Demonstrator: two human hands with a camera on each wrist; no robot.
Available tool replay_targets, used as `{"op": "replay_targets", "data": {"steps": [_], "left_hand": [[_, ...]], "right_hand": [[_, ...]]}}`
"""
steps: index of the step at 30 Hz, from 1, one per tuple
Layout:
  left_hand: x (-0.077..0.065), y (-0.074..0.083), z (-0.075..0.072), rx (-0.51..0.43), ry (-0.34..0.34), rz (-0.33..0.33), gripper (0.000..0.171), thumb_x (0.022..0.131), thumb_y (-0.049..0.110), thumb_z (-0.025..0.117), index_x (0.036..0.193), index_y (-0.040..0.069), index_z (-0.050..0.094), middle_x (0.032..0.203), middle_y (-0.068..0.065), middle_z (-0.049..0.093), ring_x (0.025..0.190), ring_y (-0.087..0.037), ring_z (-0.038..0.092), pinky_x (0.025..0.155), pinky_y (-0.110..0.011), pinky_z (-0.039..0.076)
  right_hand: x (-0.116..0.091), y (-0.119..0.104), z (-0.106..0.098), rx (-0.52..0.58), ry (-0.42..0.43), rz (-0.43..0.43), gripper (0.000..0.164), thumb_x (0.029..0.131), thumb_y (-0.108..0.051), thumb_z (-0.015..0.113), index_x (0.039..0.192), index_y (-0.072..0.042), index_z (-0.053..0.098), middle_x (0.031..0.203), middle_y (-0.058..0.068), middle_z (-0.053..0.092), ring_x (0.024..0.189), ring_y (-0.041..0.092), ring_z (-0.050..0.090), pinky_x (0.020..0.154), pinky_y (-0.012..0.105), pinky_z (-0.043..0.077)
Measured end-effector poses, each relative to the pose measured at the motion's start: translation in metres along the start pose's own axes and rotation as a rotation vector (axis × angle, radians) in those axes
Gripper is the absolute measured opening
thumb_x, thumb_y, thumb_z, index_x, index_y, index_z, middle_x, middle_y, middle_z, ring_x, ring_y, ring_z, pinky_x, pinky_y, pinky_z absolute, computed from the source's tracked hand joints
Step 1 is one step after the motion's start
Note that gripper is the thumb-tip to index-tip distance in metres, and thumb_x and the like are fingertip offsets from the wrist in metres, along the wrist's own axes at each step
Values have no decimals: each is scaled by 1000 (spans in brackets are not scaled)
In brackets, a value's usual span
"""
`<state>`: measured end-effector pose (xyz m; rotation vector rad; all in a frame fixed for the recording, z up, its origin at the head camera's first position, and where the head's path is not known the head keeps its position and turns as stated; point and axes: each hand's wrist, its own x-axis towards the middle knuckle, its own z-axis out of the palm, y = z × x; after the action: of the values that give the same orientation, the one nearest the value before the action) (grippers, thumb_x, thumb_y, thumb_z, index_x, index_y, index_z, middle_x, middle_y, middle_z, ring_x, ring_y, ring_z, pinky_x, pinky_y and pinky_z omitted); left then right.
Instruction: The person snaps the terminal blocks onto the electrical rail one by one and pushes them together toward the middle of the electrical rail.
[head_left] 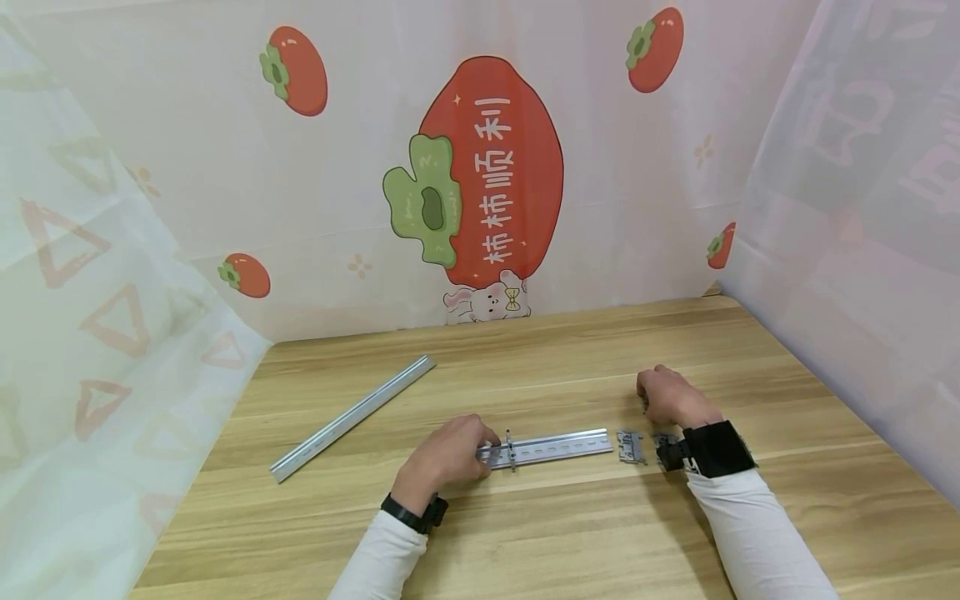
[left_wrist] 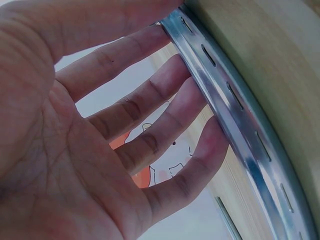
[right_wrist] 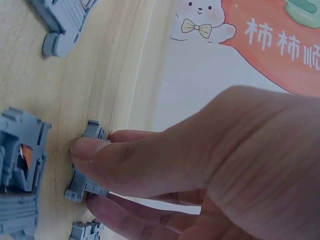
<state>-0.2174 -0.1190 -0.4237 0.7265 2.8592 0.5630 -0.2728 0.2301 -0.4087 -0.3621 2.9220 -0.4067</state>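
My left hand pinches the left part of a slotted metal DIN rail lying on the table. In the left wrist view the fingertips line one edge of the rail, and the thumb reaches its top end. A thin upright piece sits across the rail just right of that hand. Beyond the rail's right end, my right hand pinches a grey terminal block between thumb and fingers, close over the wood. The thumb hides part of this block.
Loose grey terminal blocks lie between the rail's right end and the right wrist; the right wrist view shows another block nearby. A second metal rail lies slanted at the left of the wooden table. Printed cloth hangs behind.
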Motion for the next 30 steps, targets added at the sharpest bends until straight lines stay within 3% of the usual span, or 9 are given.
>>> {"op": "replay_targets", "data": {"steps": [20,30], "left_hand": [[0,-1,0,2,-4,4,31,77,4,85,108,8,79,98,0,68,81,-12,52,73,-30,47],[1,-1,1,3,-2,-4,32,78,5,85,109,8,79,100,-1,68,82,-12,52,74,-30,47]], "right_hand": [[0,2,1,17,-9,-28,25,86,7,69,110,8,63,104,23,55,94,35,51,80,49,46],[1,2,0,23,-19,0,27,86,7,69,112,9,64,107,24,54,94,35,51,79,48,47]]}}
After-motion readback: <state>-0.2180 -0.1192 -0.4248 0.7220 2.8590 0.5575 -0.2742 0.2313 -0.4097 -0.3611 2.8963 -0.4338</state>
